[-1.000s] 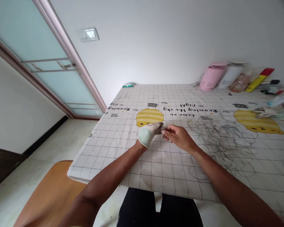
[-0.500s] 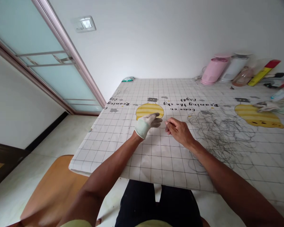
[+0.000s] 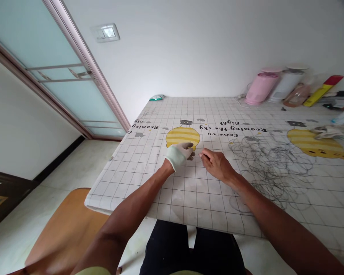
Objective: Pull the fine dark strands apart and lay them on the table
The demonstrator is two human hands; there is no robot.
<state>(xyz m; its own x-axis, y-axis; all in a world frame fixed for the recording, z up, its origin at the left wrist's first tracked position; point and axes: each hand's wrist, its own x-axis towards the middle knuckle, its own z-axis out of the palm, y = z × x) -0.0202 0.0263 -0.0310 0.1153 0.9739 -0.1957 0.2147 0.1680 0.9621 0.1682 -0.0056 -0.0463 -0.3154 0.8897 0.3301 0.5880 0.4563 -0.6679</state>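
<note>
Left hand (image 3: 182, 152) first: in the middle of the frame, in a knitted work glove (image 3: 173, 156) with a pale green cuff, its fingers loosely bent and partly spread, with nothing visible in its hold. Facing it just to the right, the bare right hand (image 3: 216, 162) has thumb and fingers drawn together in a pinch; I can't make out whether a strand is caught there, as one would be too fine to see from where I stand. Their fingertips are near each other but apart.

Right of centre sprawls a tangle of fine dark strands (image 3: 275, 181), springy and looped, wiry to my eye, spreading behind and past the right forearm. As for progress, one hand is gloved, one bare, and the heap lies loose, with no neat coil or bundle that I can see. How much is left, I can't judge.

Beneath it all, a smooth tablecloth (image 3: 186, 194) shows a black grid, lettering and striped yellow balloon prints. What looks like a crumpled second glove (image 3: 328, 131) lies at the right; a pink cylinder (image 3: 262, 88) leans, by the look of it, at the upper right.
</note>
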